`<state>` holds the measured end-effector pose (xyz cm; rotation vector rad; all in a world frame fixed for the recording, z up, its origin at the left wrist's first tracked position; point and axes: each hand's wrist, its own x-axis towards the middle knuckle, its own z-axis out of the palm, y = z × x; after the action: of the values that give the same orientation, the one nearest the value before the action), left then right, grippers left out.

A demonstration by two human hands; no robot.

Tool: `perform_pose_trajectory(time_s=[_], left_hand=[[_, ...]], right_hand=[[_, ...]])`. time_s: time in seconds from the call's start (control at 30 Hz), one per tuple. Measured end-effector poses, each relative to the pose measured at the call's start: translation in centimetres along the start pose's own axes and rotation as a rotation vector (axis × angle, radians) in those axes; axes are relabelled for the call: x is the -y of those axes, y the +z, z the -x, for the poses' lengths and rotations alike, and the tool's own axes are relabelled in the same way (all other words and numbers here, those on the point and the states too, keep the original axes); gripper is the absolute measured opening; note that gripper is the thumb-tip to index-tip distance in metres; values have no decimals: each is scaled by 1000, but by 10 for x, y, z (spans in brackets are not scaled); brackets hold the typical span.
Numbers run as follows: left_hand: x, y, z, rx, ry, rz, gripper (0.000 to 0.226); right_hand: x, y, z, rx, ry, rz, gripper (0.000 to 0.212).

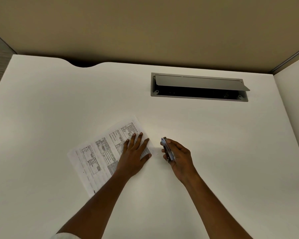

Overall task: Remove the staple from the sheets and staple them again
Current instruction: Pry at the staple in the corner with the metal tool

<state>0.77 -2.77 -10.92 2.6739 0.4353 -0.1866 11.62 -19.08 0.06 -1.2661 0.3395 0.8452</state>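
Observation:
Printed white sheets point(100, 152) with tables of text lie tilted on the white desk point(59, 100), left of centre. My left hand point(134, 156) rests flat on their right corner, fingers spread, pressing them down. Just to the right, my right hand point(177, 155) grips a small silvery stapler point(167, 150), held edge-on a little above the desk, its tip close to the sheets' corner but apart from it. No staple can be made out in the paper.
A grey cable box point(198, 87) with its lid propped open is set into the desk at the back right. A beige partition wall point(145, 28) stands behind the desk, and a side panel point(293, 87) closes the right.

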Motion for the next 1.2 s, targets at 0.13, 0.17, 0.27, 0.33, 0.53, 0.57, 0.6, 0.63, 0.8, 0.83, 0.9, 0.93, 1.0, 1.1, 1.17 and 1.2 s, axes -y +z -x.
perform_pose_trajectory(time_s=[0.13,0.17,0.27,0.33,0.53,0.57,0.6,0.63,0.8,0.83,0.9,0.93,1.0,1.1,1.17,1.2], left_hand=[[0,-3,0,17,-4,3,71],[-2,-4,0,20,-4,2,70],[-3,-5,2,15,-4,-4,68],[-4,-5,3,-4,14,0,67],[-4,-1,1,-7,87,61,54],[-3,0,2,-9,94,55,53],[-3,0,2,-12,97,50,55],[-3,0,2,-15,99,46,57],[0,1,1,10,97,29,62],[0,1,1,13,97,28,62],[1,3,1,15,101,21,61],[2,3,1,16,103,15,61],[2,4,1,15,102,6,60],[1,4,1,12,101,-4,60],[1,4,1,14,101,-9,60],[1,4,1,14,102,-10,59]], right_hand=[[-7,-1,-3,-21,42,-15,31],[-7,-2,-3,-12,44,-12,32],[-8,-8,-4,15,-4,81,31],[-11,-15,-7,7,-98,260,27],[-41,-35,-22,-23,-489,947,24],[-45,-37,-25,-13,-554,1019,24],[-49,-37,-27,-5,-602,1084,24],[-51,-37,-30,-3,-635,1138,24],[-53,-32,-34,22,-688,1353,25],[-53,-31,-34,23,-700,1390,26],[-52,-31,-33,13,-710,1445,26],[-51,-30,-32,8,-713,1464,26],[-50,-29,-32,1,-725,1498,25],[-48,-26,-32,3,-728,1520,24],[-46,-25,-33,16,-716,1520,24],[-45,-24,-33,26,-708,1517,23]])
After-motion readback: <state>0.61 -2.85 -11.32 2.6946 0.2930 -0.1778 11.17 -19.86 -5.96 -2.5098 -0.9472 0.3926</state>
